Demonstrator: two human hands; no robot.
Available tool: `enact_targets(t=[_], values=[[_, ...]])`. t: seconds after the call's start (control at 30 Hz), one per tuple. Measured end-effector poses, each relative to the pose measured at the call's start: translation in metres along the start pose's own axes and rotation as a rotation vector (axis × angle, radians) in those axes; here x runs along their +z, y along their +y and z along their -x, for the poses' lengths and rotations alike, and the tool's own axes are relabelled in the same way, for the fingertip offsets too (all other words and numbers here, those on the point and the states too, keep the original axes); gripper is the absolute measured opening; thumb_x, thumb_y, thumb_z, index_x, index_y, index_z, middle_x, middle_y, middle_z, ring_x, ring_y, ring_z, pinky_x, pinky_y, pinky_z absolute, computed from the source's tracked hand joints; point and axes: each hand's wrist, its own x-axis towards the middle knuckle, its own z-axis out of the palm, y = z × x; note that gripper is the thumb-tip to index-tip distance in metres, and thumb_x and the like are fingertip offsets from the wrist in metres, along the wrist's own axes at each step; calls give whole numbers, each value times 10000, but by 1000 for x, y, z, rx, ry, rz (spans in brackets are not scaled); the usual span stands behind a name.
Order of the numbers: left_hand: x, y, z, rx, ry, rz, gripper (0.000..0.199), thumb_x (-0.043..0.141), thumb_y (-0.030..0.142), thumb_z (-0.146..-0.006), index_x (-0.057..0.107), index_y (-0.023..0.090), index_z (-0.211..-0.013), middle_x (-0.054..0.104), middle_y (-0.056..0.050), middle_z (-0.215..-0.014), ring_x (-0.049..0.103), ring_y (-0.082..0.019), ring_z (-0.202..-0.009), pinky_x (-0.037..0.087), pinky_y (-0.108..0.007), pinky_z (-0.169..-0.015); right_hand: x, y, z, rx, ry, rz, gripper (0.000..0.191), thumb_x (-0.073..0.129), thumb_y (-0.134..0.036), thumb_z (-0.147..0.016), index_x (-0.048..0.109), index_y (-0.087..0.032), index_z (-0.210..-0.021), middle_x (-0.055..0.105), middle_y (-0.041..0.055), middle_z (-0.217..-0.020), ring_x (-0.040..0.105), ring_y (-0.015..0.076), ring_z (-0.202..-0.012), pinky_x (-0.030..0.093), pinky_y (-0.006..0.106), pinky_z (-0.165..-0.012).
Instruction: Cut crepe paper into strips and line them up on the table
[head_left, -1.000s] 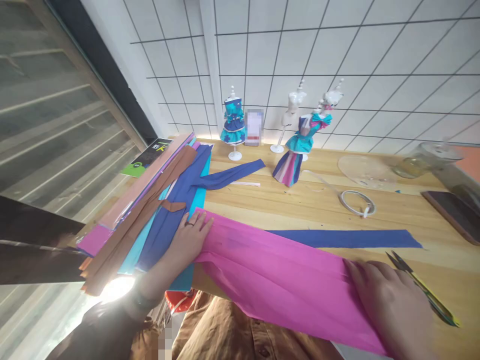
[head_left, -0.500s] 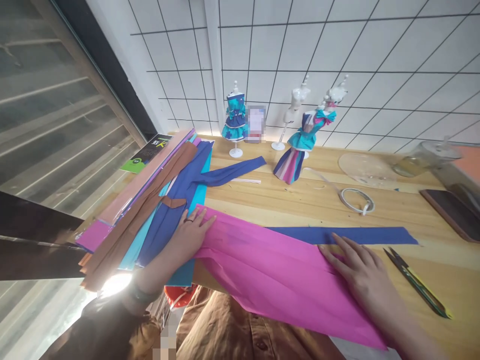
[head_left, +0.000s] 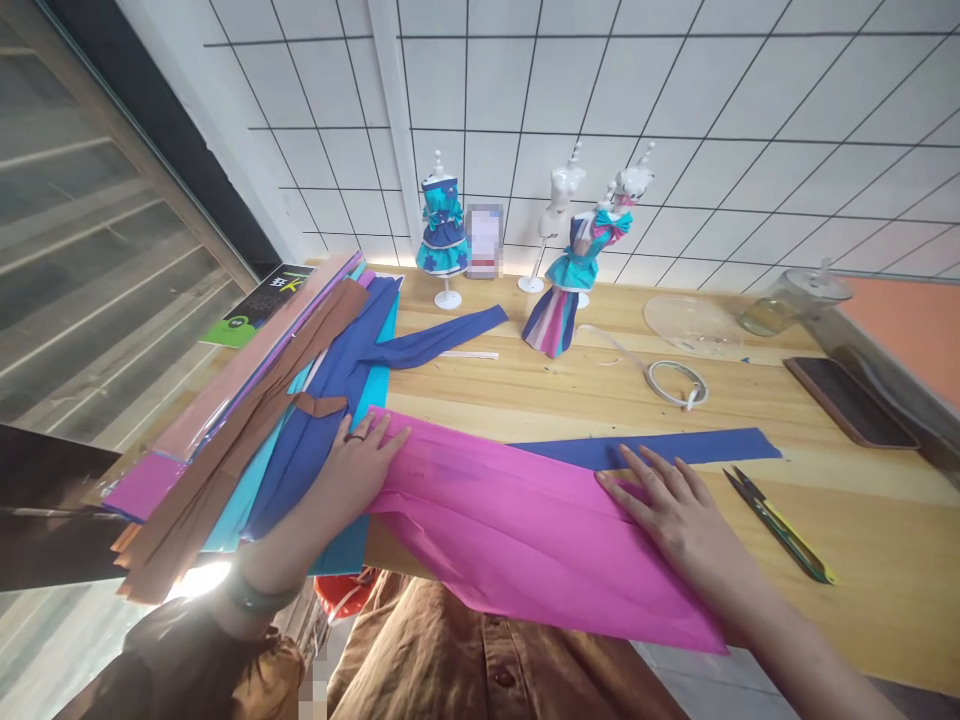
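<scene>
A long sheet of thin pink material point(head_left: 517, 535), paper or cloth, lies slantwise across the table's front edge, its lower part hanging over my lap. My left hand point(head_left: 367, 460) rests flat on its upper left corner, fingers spread, a ring on one of them. On the sheet's upper edge, farther right, lies my right hand point(head_left: 667, 500), palm down with fingers apart. Some fingertips of it reach a flat blue strip point(head_left: 712, 446), part of which is covered by the pink sheet. Yellow-handled thread snips point(head_left: 780, 525) sit right of that hand.
Brown point(head_left: 315, 345) and blue folded pieces point(head_left: 330, 390) are piled at left beside wrapped sheets point(head_left: 247, 365). Behind stand small dress forms, one in a blue dress point(head_left: 444, 235), another in a striped skirt point(head_left: 553, 322). A tape roll point(head_left: 676, 385) and a dark phone point(head_left: 851, 400) lie right.
The whole scene has shifted left in view as my head turned a little. Both hands keep nearly the same places on the pink sheet.
</scene>
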Motion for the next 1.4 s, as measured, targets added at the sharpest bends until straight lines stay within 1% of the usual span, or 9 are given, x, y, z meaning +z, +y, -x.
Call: enact_targets(t=[0.2, 0.4, 0.57, 0.67, 0.73, 0.87, 0.97, 1.17, 1.4], values=[[4, -2, 1, 8, -15, -20, 467, 352, 95, -841, 491, 268, -1252, 473, -120, -1311, 377, -296, -1245, 219, -538, -1011, 5, 3, 4, 5, -19, 15, 469, 408, -127, -850, 434, -252, -1300, 222, 126, -1466, 223, 319, -1314, 307, 546, -974], [1, 0, 1, -4, -12, 1, 432, 359, 112, -853, 492, 239, -1244, 482, -98, -1307, 369, -260, -1252, 245, -482, -1020, 12, 8, 8, 1, -22, -23, 437, 368, -161, -862, 454, -244, -1283, 248, 114, -1458, 214, 311, -1317, 301, 549, -977], [-11, 8, -7, -51, 13, 21, 286, 389, 269, -894, 582, 200, -1093, 574, -108, -1162, 403, -263, -1204, 266, -487, -1006, 16, 11, 8, -46, 14, -23, 443, 386, -166, -839, 468, -232, -1269, 304, 108, -1434, 224, 325, -1310, 306, 561, -969], [-15, 13, -13, -44, 34, 14, 246, 432, 295, -879, 599, 165, -1003, 556, -130, -1133, 398, -268, -1182, 306, -464, -976, 15, 10, 6, -78, 44, -3, 448, 381, -145, -831, 468, -198, -1267, 347, 117, -1408, 245, 326, -1300, 309, 553, -973], [-16, 15, -16, -40, 39, 22, 233, 447, 295, -872, 606, 139, -938, 540, -146, -1112, 415, -266, -1140, 355, -426, -926, 14, 10, 4, -103, 50, -1, 459, 370, -125, -827, 461, -188, -1272, 398, 116, -1374, 298, 311, -1274, 321, 535, -972], [-19, 20, -22, -11, 2, 40, 245, 421, 250, -880, 623, 129, -814, 570, -135, -877, 486, -243, -966, 408, -373, -798, 12, 12, 4, -146, 19, -37, 435, 380, -152, -835, 474, -173, -1259, 546, 114, -1208, 469, 268, -1116, 395, 464, -918], [-22, 22, -28, 10, -16, 23, 259, 397, 193, -884, 632, 132, -794, 569, -113, -769, 515, -229, -873, 409, -351, -738, 9, 12, 3, -145, -2, -66, 432, 379, -141, -828, 487, -168, -1246, 579, 117, -1129, 510, 256, -1051, 413, 444, -896], [-22, 21, -36, -112, 29, 55, 351, 467, 401, -859, 614, 88, -798, 580, -119, -821, 549, -224, -815, 412, -332, -727, 10, 10, 2, -143, 3, -113, 467, 373, -109, -819, 475, -195, -1267, 585, 113, -1108, 543, 249, -999, 445, 413, -844], [-17, 19, -36, -132, 112, 123, 454, 414, 511, -845, 592, 97, -788, 578, -108, -804, 545, -214, -813, 404, -331, -751, 17, 10, 5, -123, -2, -145, 486, 372, -82, -830, 448, -184, -1299, 579, 101, -1157, 542, 234, -1035, 472, 376, -860]])
